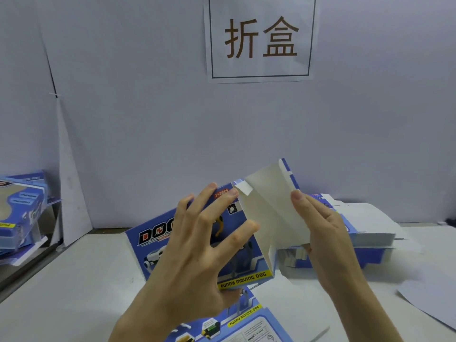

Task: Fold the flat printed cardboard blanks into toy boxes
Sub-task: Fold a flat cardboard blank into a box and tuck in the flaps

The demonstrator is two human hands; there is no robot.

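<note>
A blue printed cardboard blank [148, 240] with "DOG" lettering is held up over the table, partly folded. Its grey-white inner panel [269, 211] stands turned up on the right. My left hand [197, 245] lies spread on the printed face with straight fingers pressing on it. My right hand [323, 230] holds the upturned panel's right side, thumb on the inner face and fingers behind it. A second printed blank [249, 324] lies flat at the near edge, under my left wrist.
A stack of flat blanks [365, 233] sits on the table at the right, behind my right hand. Folded blue boxes [22, 208] are piled at the far left. A white sheet [429, 299] lies at the right edge. A sign [261, 38] hangs on the wall.
</note>
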